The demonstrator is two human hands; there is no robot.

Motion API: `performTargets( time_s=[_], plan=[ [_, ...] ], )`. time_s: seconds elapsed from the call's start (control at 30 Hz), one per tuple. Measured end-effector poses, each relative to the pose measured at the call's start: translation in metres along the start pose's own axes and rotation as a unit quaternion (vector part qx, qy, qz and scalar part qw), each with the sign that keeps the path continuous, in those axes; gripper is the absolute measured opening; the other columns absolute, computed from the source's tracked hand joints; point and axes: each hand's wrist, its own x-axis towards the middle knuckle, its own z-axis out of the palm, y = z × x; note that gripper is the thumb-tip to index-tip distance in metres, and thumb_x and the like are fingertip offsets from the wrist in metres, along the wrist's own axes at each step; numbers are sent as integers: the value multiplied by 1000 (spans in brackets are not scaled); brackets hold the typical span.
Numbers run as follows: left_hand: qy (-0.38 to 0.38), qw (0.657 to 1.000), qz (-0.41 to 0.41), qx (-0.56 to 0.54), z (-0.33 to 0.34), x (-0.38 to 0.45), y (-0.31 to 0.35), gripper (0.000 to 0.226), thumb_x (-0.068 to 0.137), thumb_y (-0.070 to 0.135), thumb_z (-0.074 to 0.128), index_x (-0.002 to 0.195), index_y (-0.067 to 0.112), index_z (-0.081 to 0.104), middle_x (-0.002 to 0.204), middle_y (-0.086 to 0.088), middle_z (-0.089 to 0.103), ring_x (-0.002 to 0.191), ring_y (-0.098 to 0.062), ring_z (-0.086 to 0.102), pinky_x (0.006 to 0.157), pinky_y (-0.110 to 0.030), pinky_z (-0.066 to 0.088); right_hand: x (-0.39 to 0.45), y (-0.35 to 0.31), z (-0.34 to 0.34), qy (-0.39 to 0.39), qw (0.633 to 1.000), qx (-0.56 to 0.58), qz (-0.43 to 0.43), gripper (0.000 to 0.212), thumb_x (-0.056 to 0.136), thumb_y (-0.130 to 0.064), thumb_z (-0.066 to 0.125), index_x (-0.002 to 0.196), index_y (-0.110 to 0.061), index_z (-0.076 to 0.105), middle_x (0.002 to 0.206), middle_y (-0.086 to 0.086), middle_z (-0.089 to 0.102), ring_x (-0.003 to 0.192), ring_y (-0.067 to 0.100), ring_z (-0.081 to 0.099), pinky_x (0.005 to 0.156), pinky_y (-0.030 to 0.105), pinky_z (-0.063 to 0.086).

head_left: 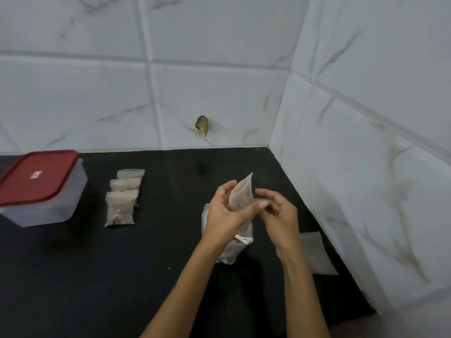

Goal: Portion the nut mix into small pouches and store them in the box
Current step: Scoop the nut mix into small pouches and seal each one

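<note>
My left hand (225,215) holds a small clear pouch (241,193) upright, thumb across its front and fingers behind it. Some nut mix shows inside the pouch. My right hand (278,213) is just right of the pouch, fingers curled; what they pinch is hidden. Under both hands stands the larger bag of nut mix (231,250) on the black counter (97,276). Three filled pouches (120,208) lie in a row to the left. The clear box with a red lid (41,189) sits shut at the far left.
Empty flat pouches (316,252) lie on the counter at the right, against the tiled side wall (366,167). The back wall has a small hole (202,125). Bare black counter stretches in front and between the pouches and the bag.
</note>
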Motion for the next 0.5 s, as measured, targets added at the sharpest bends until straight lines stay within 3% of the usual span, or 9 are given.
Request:
performTargets(
  time_s=[0.1,0.2,0.3,0.4,0.5],
  plan=[
    [12,999,47,20,-37,1,7,74,62,16,88,127,17,52,112,1,68,103,-10,67,82,-27,57,1,-2,40,-89,995,44,25,26,83,3,65,101,-15,67,90,3,75,88,18,72,78,35,59],
    [57,993,86,50,-74,1,8,63,67,5,84,121,19,55,102,1,69,94,-6,68,76,-20,54,3,0,76,-141,990,23,5,26,85,4,61,105,-12,67,96,1,74,94,16,70,81,33,58],
    [109,979,124,118,-105,4,8,62,68,11,85,120,26,54,100,7,66,99,-2,64,86,-21,52,5,0,109,-93,996,9,-8,22,87,-5,63,106,-16,65,100,0,71,98,14,67,84,29,55],
    [143,956,151,205,-133,4,9,67,67,22,84,124,26,50,115,10,61,112,-1,57,95,-19,47,3,-15,138,-24,999,33,-7,5,88,-23,65,91,-25,67,89,0,72,87,12,68,79,32,55],
    [157,934,162,279,-157,3,11,73,69,23,83,132,20,46,125,10,54,119,-3,50,100,-18,41,-2,-36,159,-81,996,13,-21,6,83,-27,70,83,-22,67,82,-1,72,79,11,69,72,27,55]
  ],
)
